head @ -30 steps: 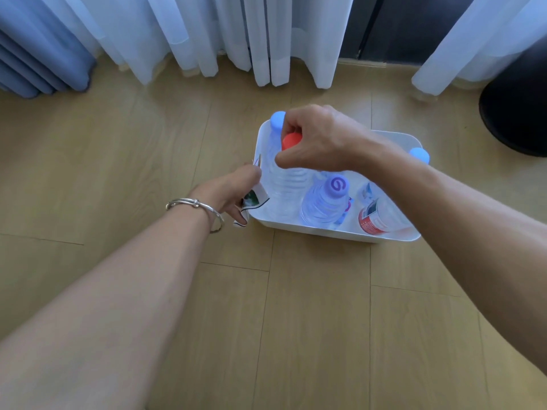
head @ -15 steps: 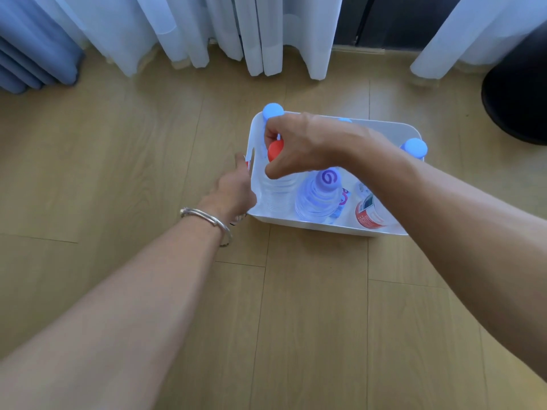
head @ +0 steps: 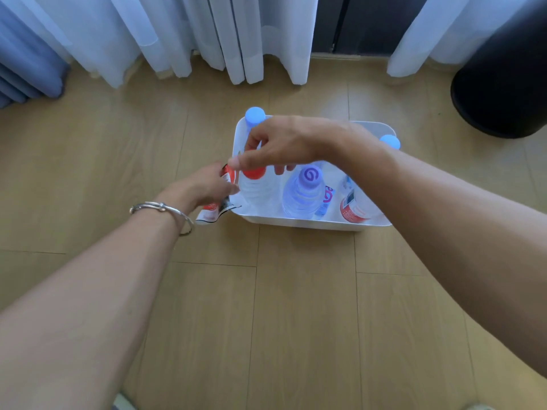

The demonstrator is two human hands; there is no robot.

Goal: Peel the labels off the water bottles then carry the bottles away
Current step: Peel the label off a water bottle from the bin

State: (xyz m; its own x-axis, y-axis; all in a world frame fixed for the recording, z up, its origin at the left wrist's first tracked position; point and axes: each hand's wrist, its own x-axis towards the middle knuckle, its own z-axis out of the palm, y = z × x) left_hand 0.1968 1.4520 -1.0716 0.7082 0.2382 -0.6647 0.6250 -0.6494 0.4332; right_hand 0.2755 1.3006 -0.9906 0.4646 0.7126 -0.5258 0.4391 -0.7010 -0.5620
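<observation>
A white bin point(head: 299, 224) stands on the wooden floor and holds several clear water bottles. The red-capped bottle point(head: 257, 191) stands bare at the bin's left front. My right hand point(head: 291, 143) hovers just over its cap with fingers loosely spread, gripping nothing. Beside it is a purple-capped bottle point(head: 306, 184), and a bottle with a red label point(head: 353, 210) leans under my right forearm. Two blue-capped bottles point(head: 254, 115) point(head: 390, 142) stand at the back. My left hand point(head: 204, 187) holds a peeled red-and-white label point(head: 210, 213) against the bin's left outer wall.
White curtains point(head: 236, 37) hang along the far wall, with blue drapes point(head: 26, 63) at the left. A black round object point(head: 503, 84) stands on the floor at the far right. Wooden floor point(head: 281, 321) stretches in front of the bin.
My right hand set the red-capped bottle down into the bin and loosened its grip on the cap. My left hand stayed by the bin's left wall with the peeled label.
</observation>
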